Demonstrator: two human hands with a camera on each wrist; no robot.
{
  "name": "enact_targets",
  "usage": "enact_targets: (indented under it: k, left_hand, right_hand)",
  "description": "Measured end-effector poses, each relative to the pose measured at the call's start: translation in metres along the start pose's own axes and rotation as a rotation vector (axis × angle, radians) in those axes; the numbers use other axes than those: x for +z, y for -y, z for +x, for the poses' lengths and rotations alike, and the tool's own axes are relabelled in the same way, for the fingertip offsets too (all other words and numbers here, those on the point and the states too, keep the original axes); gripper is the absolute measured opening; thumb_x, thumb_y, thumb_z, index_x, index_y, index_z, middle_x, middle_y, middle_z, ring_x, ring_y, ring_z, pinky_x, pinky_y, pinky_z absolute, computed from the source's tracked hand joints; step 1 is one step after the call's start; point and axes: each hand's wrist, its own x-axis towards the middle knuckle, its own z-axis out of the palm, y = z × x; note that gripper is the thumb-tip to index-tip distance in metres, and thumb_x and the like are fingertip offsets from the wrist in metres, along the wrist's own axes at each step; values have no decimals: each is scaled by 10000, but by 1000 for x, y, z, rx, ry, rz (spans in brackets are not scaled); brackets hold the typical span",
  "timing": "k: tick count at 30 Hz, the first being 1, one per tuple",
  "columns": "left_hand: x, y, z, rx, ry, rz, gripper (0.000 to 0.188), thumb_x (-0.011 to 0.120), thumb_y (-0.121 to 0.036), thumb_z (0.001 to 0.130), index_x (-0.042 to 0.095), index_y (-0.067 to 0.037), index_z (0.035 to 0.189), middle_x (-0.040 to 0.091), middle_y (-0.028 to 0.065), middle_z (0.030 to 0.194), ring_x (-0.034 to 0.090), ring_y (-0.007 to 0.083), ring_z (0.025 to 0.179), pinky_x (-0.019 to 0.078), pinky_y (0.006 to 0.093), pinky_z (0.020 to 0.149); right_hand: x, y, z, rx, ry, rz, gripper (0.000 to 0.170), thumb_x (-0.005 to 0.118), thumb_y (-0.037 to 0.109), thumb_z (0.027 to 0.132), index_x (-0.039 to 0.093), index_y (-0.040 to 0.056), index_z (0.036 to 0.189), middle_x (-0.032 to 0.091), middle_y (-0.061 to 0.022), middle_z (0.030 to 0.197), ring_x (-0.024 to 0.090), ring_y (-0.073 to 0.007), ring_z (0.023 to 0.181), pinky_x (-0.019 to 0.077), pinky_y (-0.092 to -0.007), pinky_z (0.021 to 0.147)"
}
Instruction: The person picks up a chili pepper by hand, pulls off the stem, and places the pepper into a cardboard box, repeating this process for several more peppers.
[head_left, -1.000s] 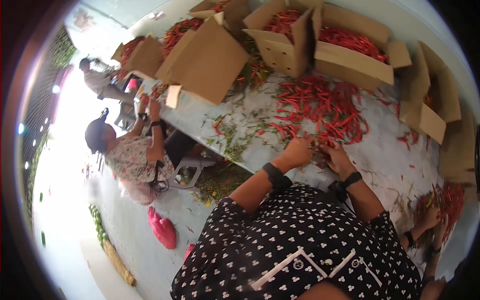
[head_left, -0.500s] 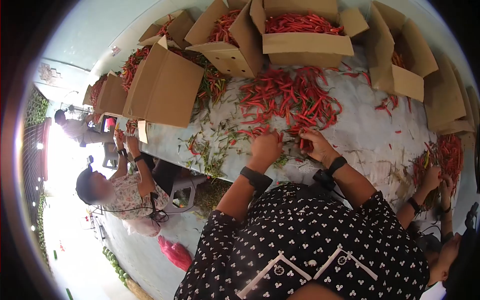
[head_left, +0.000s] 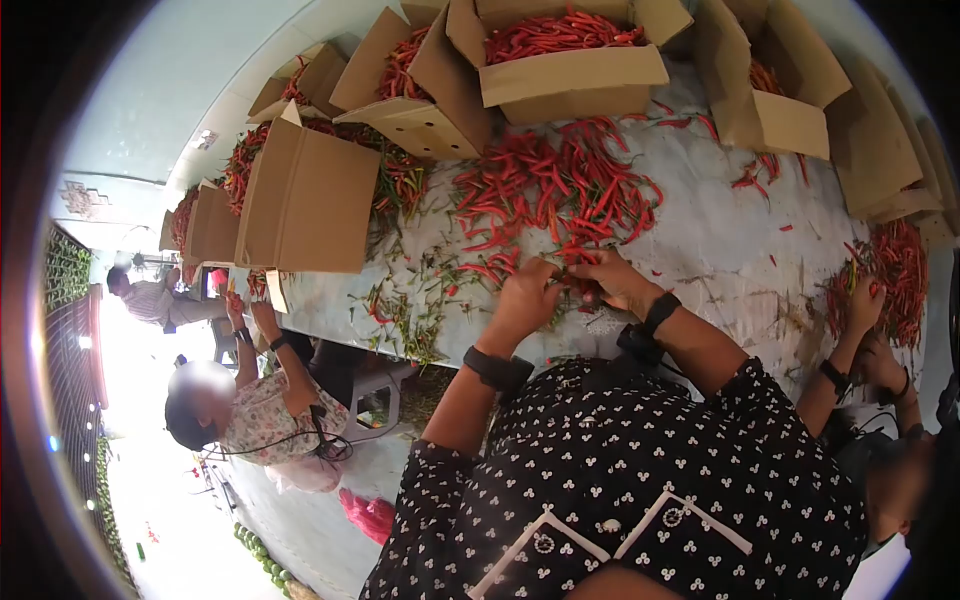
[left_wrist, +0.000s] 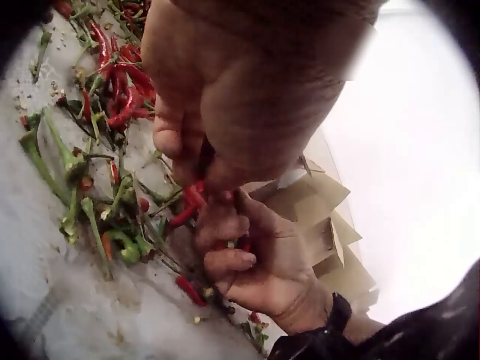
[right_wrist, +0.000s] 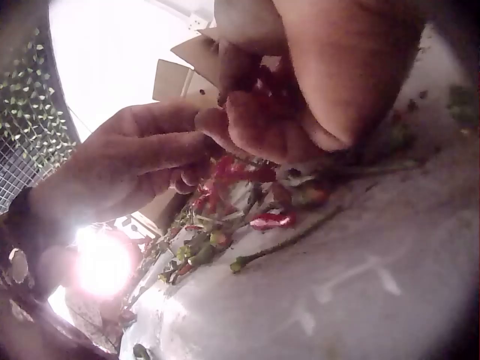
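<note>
Both hands meet over the near side of the table, in front of a pile of red chili peppers point(head_left: 540, 180). My right hand point(head_left: 615, 282) has its fingers curled round red chilies, which show in its palm in the right wrist view. The left hand point(head_left: 528, 300) pinches at the right hand's fingertips, and a red chili point(left_wrist: 189, 206) shows just below its fingers in the left wrist view. Its thumb and fingertips are partly hidden there. Green chili stems point(left_wrist: 112, 217) and scraps lie on the table under the hands.
Cardboard boxes of red chilies point(head_left: 565, 75) line the table's far side. A tall carton point(head_left: 310, 200) stands at left. Another person's hands point(head_left: 865, 320) work at a chili heap point(head_left: 895, 265) on the right. A seated person point(head_left: 270, 400) is at left, near a pink bag point(head_left: 367, 515).
My hands, close together a second ago, moved apart by half a second ago and have come together again. The head view has swung right, so the boxes and pile appear further left.
</note>
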Motion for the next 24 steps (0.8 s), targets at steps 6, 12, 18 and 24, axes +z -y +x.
enact_targets:
  k: [6,12,18,24]
  left_hand:
    - [0,-2,0,-57,16,-27,127,587,-54,711,576,2,825,571,154,801,572,332,759,456,382,650]
    - [1,22,-2,-235,-132,152,131,585,-129,730,588,-32,819,568,161,753,565,353,689,444,418,592]
    - [-42,28,1,-313,1,150,157,586,-151,738,601,-14,814,592,182,845,582,328,803,457,405,654]
    - [-34,58,6,-320,33,506,236,605,-153,710,580,-38,915,577,156,920,580,350,763,470,428,657]
  right_hand:
    - [-7,-5,4,-5,21,57,122,582,121,830,552,64,933,589,-26,780,570,-123,635,402,-228,452]
    - [-8,-6,0,-65,-45,148,146,586,144,827,550,98,961,594,-23,809,585,-131,676,429,-273,490]
    - [-7,2,-3,17,-77,301,112,563,170,835,548,76,895,600,-52,753,585,-143,617,416,-281,466]
    - [-16,-7,7,-22,-2,195,139,555,154,829,543,59,930,609,-77,773,613,-192,664,477,-267,501]
